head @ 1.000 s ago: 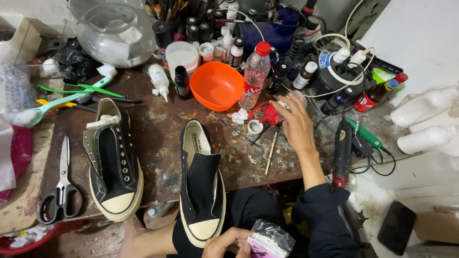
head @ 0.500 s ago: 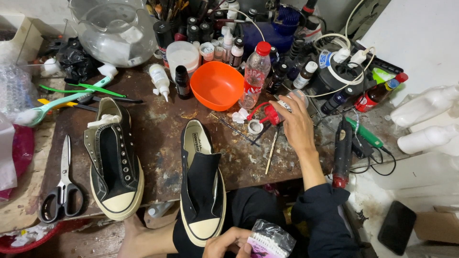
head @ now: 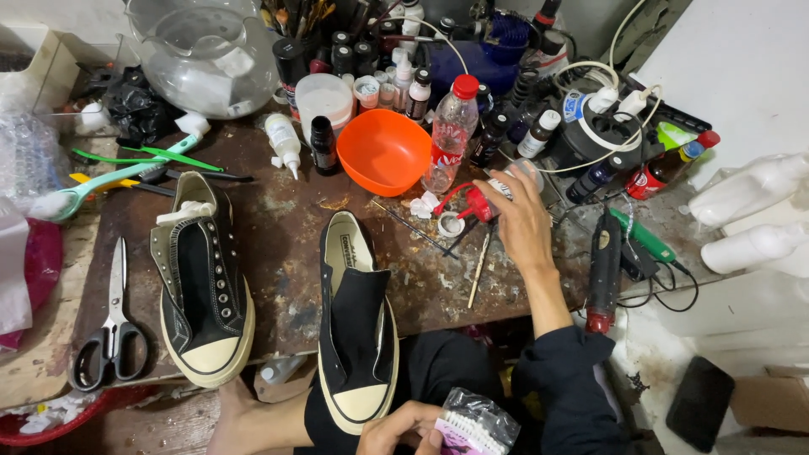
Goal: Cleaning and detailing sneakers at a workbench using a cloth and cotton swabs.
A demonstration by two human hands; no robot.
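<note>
Shoes unlaced on the desk, brushing not begun.
Left hand grips a wrapped brush; right hand, fingers loosely open, reaches among small bottles.

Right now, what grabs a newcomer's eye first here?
Two black canvas shoes lie mid-bench: left shoe and right shoe. Behind them glows an orange bowl. The right hand reaches among small bottles; the left hand holds a wrapped brush at bottom.

A stained, dark-brown wooden tabletop stands against a white wall; worn wooden floor planks lie below.
</note>
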